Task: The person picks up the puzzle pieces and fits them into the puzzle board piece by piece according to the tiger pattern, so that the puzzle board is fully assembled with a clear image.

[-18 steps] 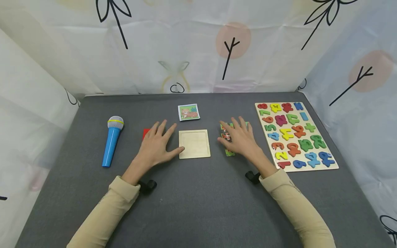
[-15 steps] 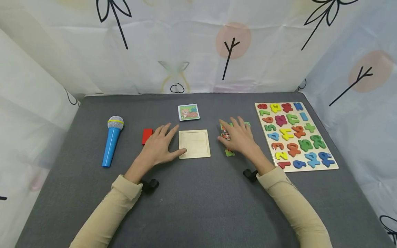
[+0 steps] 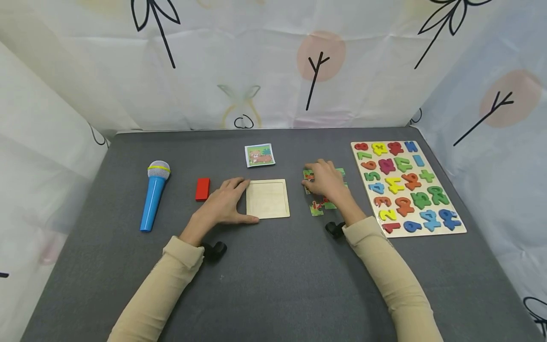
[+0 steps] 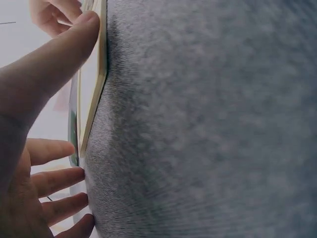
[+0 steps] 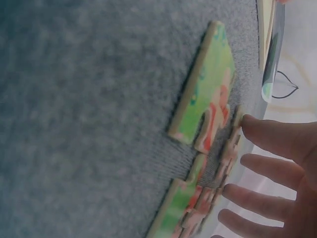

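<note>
Right hand [image 3: 328,181] touches puzzle pieces [image 3: 316,210] (left hand [image 3: 223,204] at tray [image 3: 268,199]).

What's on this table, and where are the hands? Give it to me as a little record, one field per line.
Left hand: at the left side of the tray
Right hand: over the puzzle pieces
Left side: blue microphone, red block
Beyond the tray: picture card
Right side: number board
Table: dark gray
</note>
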Motion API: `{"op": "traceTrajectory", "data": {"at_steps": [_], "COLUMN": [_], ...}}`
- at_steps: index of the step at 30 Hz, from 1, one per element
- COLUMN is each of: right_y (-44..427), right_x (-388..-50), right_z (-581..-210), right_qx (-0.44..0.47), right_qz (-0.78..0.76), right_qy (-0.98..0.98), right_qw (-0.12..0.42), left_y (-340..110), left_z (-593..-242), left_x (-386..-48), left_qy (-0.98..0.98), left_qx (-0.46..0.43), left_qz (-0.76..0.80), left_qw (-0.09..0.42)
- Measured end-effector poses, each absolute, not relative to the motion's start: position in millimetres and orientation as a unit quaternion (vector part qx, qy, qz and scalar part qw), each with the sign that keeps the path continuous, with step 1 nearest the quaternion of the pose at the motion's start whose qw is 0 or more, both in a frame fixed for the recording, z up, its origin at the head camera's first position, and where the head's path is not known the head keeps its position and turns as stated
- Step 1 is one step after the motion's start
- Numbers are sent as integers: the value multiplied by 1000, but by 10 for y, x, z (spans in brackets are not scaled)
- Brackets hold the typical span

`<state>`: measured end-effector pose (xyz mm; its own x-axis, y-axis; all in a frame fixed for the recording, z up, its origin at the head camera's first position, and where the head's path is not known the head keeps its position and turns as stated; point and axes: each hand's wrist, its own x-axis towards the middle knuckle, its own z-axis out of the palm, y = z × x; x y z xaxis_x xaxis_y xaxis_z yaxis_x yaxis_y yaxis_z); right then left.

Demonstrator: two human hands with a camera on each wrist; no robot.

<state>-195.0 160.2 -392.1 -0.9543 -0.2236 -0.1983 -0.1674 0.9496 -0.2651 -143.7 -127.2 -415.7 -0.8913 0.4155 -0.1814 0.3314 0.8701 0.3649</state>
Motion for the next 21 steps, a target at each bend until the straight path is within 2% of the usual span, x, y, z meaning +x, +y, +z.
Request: {"op": "traceTrajectory", "data": {"at_steps": [9,21], "right_y": [1578,1605], "right_x": [-2004,-2015], "right_z": [-3946,-3927], "right_qx": [-81,-82], "right_qz": [-142,-167], "right_qy": [980,977], "right_qw": [113,99], "left_y": [-1284,-1335], "left_z": [-4132,-4143], "left_x": [-1483,-1520], "left_qy": [959,959], "left_qx": [194,200], "left_qz": [149,148], "left_qw": [141,132]}}
